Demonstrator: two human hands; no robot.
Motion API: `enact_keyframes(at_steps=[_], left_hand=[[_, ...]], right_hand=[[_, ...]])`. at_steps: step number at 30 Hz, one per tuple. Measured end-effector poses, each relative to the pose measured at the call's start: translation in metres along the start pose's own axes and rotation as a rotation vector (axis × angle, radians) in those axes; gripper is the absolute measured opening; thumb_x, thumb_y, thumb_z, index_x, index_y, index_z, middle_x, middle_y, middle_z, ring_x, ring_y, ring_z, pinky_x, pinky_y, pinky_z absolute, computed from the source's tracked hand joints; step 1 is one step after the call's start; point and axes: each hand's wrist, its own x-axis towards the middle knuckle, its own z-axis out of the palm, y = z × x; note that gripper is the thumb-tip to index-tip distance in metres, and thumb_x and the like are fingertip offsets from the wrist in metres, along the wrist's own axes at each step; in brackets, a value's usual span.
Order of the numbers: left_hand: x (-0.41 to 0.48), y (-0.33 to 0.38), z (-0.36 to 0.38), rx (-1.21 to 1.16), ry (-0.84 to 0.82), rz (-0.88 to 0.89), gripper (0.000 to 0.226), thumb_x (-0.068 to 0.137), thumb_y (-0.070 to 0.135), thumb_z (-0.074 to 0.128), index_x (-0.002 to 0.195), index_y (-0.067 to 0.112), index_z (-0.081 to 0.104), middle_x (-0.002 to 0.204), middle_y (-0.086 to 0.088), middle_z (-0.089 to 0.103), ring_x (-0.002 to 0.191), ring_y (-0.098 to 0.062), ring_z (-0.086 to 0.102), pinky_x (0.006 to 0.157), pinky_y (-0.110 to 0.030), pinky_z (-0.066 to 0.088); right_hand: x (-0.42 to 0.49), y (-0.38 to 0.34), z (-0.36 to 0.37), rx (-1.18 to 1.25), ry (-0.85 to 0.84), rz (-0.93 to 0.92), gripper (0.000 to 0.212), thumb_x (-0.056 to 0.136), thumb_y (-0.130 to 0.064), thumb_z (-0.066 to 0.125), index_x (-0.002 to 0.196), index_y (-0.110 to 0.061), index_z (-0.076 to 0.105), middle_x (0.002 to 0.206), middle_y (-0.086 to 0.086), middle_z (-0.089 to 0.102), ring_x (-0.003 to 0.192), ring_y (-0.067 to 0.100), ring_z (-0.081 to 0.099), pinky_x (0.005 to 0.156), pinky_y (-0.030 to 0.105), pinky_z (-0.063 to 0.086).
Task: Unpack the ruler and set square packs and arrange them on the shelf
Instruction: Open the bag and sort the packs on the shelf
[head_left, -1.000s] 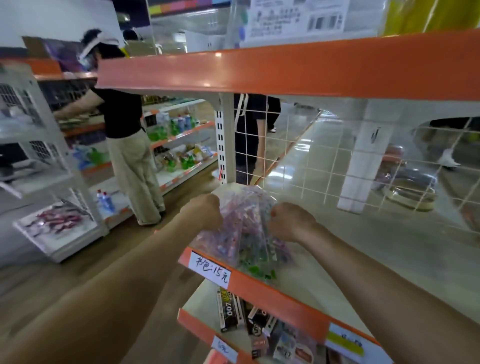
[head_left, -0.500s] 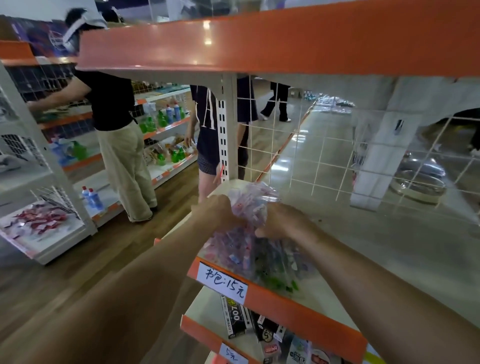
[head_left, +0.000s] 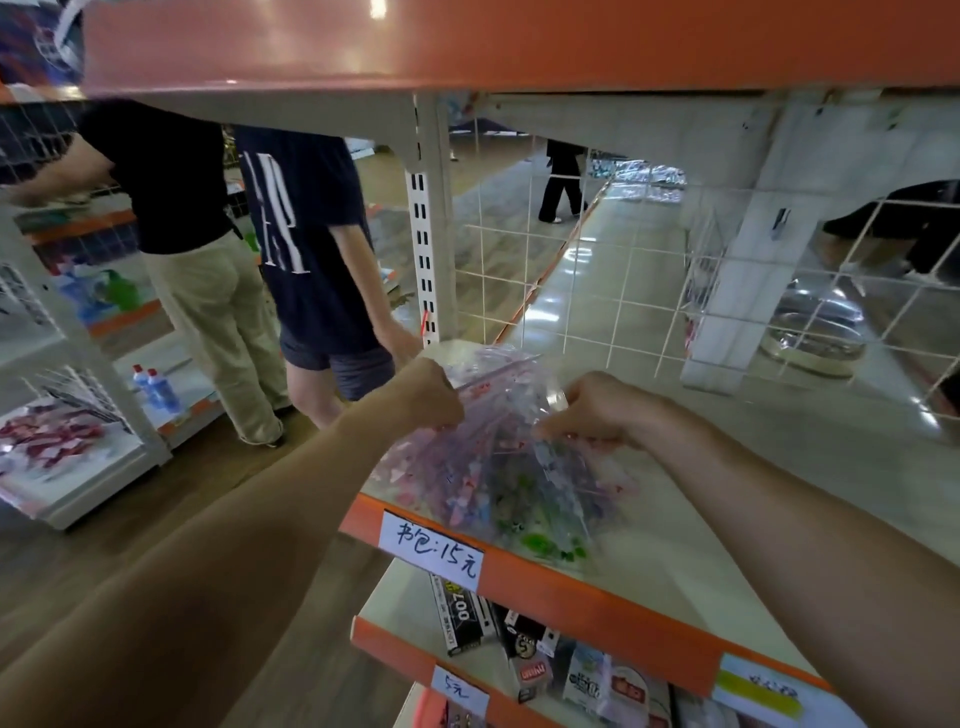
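A clear plastic bag (head_left: 498, 467) stuffed with colourful ruler and set square packs lies on the cream shelf (head_left: 675, 561) with an orange front edge. My left hand (head_left: 434, 395) grips the bag's upper left side near its mouth. My right hand (head_left: 597, 410) pinches the bag's upper right side. The bag's top stands up between my two hands, and its bottom rests near the shelf's front edge. Single packs inside blur together in pink, purple, blue and green.
A white wire grid (head_left: 623, 291) backs the shelf, and an orange shelf (head_left: 519, 41) hangs overhead. Boxed goods (head_left: 519, 654) fill the shelf below. A handwritten price tag (head_left: 431, 553) sticks to the front edge. Two people (head_left: 234, 234) stand close in the aisle on the left.
My head has come nearer and lower to the shelf. Both hands keep hold of the bag and have spread slightly apart at its top. A person in a dark shirt has walked nearer on the left.
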Motion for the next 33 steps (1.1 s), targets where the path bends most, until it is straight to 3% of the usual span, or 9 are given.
enact_keyframes(at_steps=[3,7,12,14,17,21,24,28,33], left_hand=[[-0.002,-0.001,-0.002,-0.032,-0.003,-0.021,0.015,0.080,-0.002,0.058,0.093,-0.001,0.066,0.080,-0.011,0.066,0.064,-0.017,0.057,0.046,-0.018,0.044],[0.003,-0.004,0.004,-0.055,0.023,-0.014,0.017,0.091,0.005,0.047,0.092,-0.004,0.062,0.092,-0.018,0.067,0.071,-0.025,0.064,0.070,-0.032,0.055],[-0.009,0.006,0.022,0.367,0.010,0.029,0.057,0.078,0.072,0.051,0.097,0.018,0.054,0.102,0.000,0.060,0.099,-0.024,0.055,0.101,-0.046,0.036],[-0.015,0.012,0.028,0.508,0.017,0.037,0.060,0.075,0.076,0.052,0.100,0.021,0.049,0.100,0.001,0.056,0.103,-0.022,0.053,0.104,-0.049,0.027],[-0.016,0.017,0.027,0.464,-0.002,0.041,0.043,0.079,0.053,0.065,0.096,0.018,0.047,0.095,0.000,0.056,0.098,-0.023,0.054,0.102,-0.044,0.035],[-0.018,0.024,0.026,0.356,-0.045,0.060,0.037,0.079,0.031,0.072,0.100,0.013,0.047,0.084,-0.002,0.049,0.089,-0.022,0.054,0.081,-0.032,0.047],[-0.020,0.028,0.023,0.240,-0.088,0.024,0.034,0.080,0.026,0.072,0.092,0.011,0.044,0.085,-0.004,0.051,0.082,-0.019,0.054,0.068,-0.026,0.045],[-0.018,0.022,0.008,-0.016,-0.131,-0.086,0.013,0.081,0.007,0.064,0.080,0.005,0.052,0.064,-0.009,0.056,0.046,-0.015,0.050,0.040,-0.022,0.040],[-0.011,0.007,-0.006,-0.258,-0.204,-0.155,0.020,0.084,-0.004,0.053,0.068,0.004,0.045,0.061,-0.015,0.054,0.047,-0.020,0.046,0.044,-0.025,0.037]], right_hand=[[0.001,0.004,-0.002,0.032,0.045,0.007,0.036,0.083,-0.027,0.073,0.065,-0.010,0.047,0.060,0.005,0.045,0.050,0.015,0.042,0.045,0.024,0.033],[0.004,0.008,-0.004,0.189,0.203,-0.005,0.026,0.083,-0.022,0.069,0.067,-0.002,0.061,0.062,0.009,0.055,0.054,0.021,0.049,0.053,0.026,0.037],[-0.001,-0.005,0.001,0.376,0.059,-0.047,0.021,0.093,-0.016,0.053,0.082,-0.002,0.064,0.069,0.010,0.064,0.051,0.016,0.056,0.043,0.013,0.037],[-0.005,-0.009,0.004,0.321,-0.047,-0.058,0.019,0.094,-0.016,0.048,0.085,-0.007,0.063,0.073,0.009,0.066,0.050,0.015,0.057,0.039,0.012,0.037],[-0.013,-0.009,0.004,-0.067,-0.041,-0.120,0.022,0.093,-0.024,0.053,0.073,-0.015,0.058,0.077,0.006,0.062,0.063,0.020,0.057,0.046,0.021,0.039],[-0.020,-0.013,0.013,-0.363,-0.003,-0.078,0.037,0.081,-0.042,0.070,0.099,-0.010,0.062,0.096,0.007,0.060,0.086,0.023,0.055,0.067,0.025,0.039],[-0.021,-0.015,0.017,-0.311,-0.007,-0.059,0.029,0.080,-0.032,0.073,0.085,-0.011,0.054,0.080,0.003,0.055,0.076,0.021,0.055,0.060,0.024,0.040],[-0.017,-0.008,0.013,-0.101,-0.006,0.017,0.023,0.077,-0.013,0.069,0.062,-0.008,0.054,0.057,0.003,0.056,0.046,0.015,0.051,0.045,0.022,0.040],[-0.022,0.000,0.001,0.061,0.039,0.047,0.025,0.084,-0.011,0.064,0.064,-0.005,0.051,0.050,0.007,0.050,0.035,0.015,0.042,0.041,0.020,0.036]])
